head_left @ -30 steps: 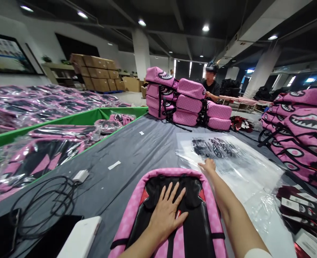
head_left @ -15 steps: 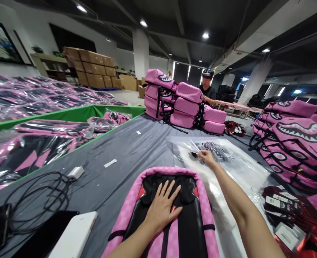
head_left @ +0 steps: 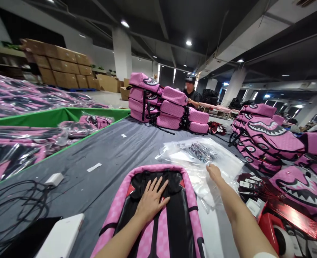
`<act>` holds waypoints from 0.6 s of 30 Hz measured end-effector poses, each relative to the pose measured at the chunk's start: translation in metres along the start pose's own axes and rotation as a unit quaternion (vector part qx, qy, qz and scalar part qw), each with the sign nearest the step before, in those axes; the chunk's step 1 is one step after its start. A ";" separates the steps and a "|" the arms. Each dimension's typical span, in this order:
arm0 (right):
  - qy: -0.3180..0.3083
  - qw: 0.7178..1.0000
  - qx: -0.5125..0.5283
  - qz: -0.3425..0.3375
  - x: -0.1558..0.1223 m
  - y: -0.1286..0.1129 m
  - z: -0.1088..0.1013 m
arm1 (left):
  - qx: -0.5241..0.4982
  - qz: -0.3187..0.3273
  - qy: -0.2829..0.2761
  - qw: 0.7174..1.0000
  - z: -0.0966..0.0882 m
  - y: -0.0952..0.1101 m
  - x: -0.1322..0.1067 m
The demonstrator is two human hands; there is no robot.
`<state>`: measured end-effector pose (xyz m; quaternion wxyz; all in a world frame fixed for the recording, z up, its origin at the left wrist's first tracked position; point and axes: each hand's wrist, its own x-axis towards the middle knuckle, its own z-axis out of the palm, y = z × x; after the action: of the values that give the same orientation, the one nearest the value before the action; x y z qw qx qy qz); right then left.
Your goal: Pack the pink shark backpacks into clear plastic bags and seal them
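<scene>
A pink checkered backpack (head_left: 121,211) lies back-up on the grey table (head_left: 115,154) right in front of me. My left hand (head_left: 150,199) rests flat, fingers spread, on its black back panel. To its right is a pile of clear plastic bags (head_left: 201,152) with black print. My right hand (head_left: 214,172) is on the pile's near edge, fingers curled on the top bag, which is bunched up beside the backpack.
Stacks of pink shark-mouth backpacks stand at the far end (head_left: 169,111) and along the right (head_left: 266,139). A person (head_left: 190,94) works behind the far stack. Bagged backpacks (head_left: 26,143) fill the green table on the left. Black cables (head_left: 13,208), a white charger (head_left: 55,178), hang tags (head_left: 251,186) and a red tape dispenser (head_left: 277,233) lie close by.
My right hand pinched the top plastic bag at its far part and drew it back toward me and the backpack. My left hand stayed flat on the backpack. My view swung right.
</scene>
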<state>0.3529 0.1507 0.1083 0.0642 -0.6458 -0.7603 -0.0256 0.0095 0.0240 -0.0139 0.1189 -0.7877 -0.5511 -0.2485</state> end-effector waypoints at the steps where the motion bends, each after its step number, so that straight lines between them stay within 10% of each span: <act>1: -0.027 1.000 0.007 -0.002 -0.002 0.010 -0.002 | -0.001 0.001 0.001 1.000 0.000 0.000 -0.001; 7: -0.061 0.992 0.105 -0.042 0.043 0.007 -0.008 | -0.002 0.009 0.005 1.000 -0.001 -0.001 -0.003; 13: -0.044 0.974 0.211 -0.076 0.061 -0.083 0.066 | -0.007 0.002 -0.004 1.000 -0.005 -0.001 -0.006; 18: -0.044 0.966 0.254 -0.024 0.064 -0.094 0.104 | -0.020 -0.002 -0.022 1.000 -0.010 0.002 -0.005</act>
<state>0.2438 0.2105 0.0180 0.1918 -0.5905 -0.7593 0.1951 0.0071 0.0144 -0.0080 0.0909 -0.7942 -0.5498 -0.2421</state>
